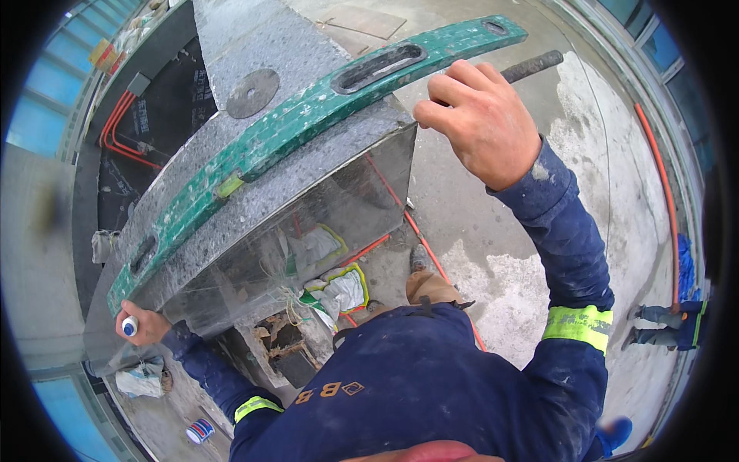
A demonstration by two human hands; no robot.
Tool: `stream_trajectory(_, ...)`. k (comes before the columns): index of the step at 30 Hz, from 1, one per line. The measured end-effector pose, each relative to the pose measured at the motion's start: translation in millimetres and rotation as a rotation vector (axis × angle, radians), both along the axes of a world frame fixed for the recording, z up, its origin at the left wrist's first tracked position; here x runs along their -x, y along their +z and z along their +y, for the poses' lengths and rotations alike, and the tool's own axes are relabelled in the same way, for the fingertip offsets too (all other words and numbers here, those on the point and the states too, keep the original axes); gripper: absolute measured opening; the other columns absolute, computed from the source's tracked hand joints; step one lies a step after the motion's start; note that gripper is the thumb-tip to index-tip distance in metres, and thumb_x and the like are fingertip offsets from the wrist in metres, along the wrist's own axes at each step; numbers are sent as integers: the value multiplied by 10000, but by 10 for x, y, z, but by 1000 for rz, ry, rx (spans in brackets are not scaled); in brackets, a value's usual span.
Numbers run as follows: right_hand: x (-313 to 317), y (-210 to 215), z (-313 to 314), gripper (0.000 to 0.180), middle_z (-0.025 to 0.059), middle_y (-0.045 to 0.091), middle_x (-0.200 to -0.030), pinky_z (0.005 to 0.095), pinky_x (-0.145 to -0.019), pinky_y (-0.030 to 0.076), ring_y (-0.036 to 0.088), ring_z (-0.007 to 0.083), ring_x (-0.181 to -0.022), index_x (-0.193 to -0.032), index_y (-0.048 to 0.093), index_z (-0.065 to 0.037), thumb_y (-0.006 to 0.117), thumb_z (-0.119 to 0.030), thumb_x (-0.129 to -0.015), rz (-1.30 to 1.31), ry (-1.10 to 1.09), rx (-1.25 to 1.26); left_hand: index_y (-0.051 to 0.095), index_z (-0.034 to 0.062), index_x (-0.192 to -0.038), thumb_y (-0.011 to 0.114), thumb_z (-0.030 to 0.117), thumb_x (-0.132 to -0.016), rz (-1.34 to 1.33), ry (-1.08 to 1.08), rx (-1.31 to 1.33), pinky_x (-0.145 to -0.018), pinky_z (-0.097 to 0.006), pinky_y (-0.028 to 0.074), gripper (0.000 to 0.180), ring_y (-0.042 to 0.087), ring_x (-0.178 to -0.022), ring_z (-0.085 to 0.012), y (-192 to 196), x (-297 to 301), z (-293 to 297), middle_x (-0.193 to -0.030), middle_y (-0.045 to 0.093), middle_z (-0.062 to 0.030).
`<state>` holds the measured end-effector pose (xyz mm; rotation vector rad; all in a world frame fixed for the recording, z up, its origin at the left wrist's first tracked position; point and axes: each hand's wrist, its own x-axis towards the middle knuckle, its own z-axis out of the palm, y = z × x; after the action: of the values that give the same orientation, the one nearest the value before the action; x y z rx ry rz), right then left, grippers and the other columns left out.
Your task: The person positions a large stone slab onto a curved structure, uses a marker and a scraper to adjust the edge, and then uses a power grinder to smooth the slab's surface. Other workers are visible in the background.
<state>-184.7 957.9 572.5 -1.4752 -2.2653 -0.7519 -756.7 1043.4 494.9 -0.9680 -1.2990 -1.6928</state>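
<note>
Over here, the speckled slab [262, 38] carries a long green level [285, 127]. A round gray disc [265, 86] lies near the level.

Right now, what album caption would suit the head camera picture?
A long green level spans a grey stone slab as the right hand grips a dark handle.

Pale patches [493, 286] are mottling a grey concrete floor [446, 196] as blue-tinted windows [662, 48] are lining the upper right, near an orange pipe [667, 204].
</note>
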Motion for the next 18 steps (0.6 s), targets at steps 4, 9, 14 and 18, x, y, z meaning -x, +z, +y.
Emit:
stream_trajectory(4,-110,0,102,166,6,559,-877,340,-808,441,547,192,-927,-897,637,-142,639,-82,-742,-68,91,5,627,41,-702,806,218,-708,-20,-3,2,-602,-373,459,252,583,-631,-236,-14,-5,-3,-657,614,-71)
stream_trajectory(9,-157,24,163,180,2,562,-895,339,-823,440,540,188,-942,-904,646,-146,651,-82,-737,-105,121,10,627,41,-709,807,223,-714,-5,17,-14,-593,-377,458,256,582,-627,-239,-49,57,25,-655,612,-72)
stream_trajectory(14,-109,84,191,162,-7,560,-911,329,-830,434,532,179,-953,-879,654,-143,655,-86,-728,-186,170,29,626,42,-713,803,220,-718,-10,7,12,-598,-380,459,251,583,-628,-239,-42,76,16,-655,612,-72)
stream_trajectory(18,-61,205,155,164,-11,556,-907,323,-839,426,530,173,-952,-875,665,-144,666,-95,-718,-306,164,-42,626,42,-721,797,220,-735,-7,-5,21,-608,-379,462,248,583,-637,-239,-40,94,-12,-666,614,-75)
